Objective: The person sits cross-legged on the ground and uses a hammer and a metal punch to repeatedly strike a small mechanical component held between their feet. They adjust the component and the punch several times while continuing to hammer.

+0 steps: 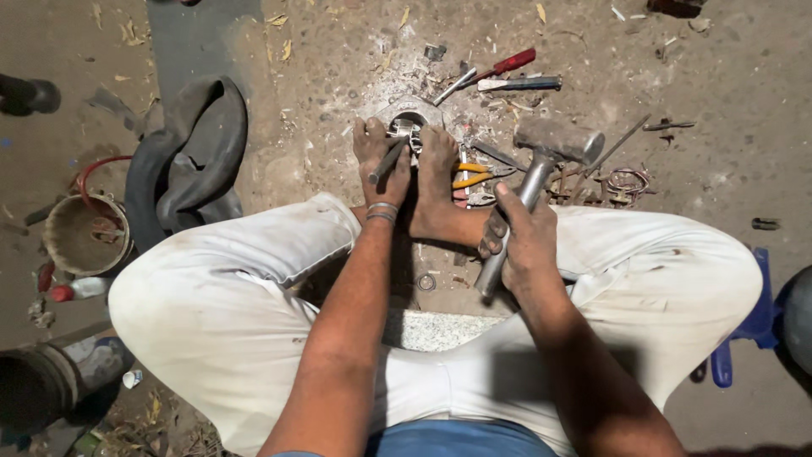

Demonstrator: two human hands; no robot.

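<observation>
At frame centre, the left hand (382,173) seems clamped on a metal punch (387,161), while the right hand (526,241) grips a hammer (541,169).

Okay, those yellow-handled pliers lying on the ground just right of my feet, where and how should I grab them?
Probably by the two yellow handles, closing around both at once. They lie flat on the ground, beside the foot, so come from above. The jaw end points right into scattered metal bits, under the hammer raised in your right hand.
</observation>
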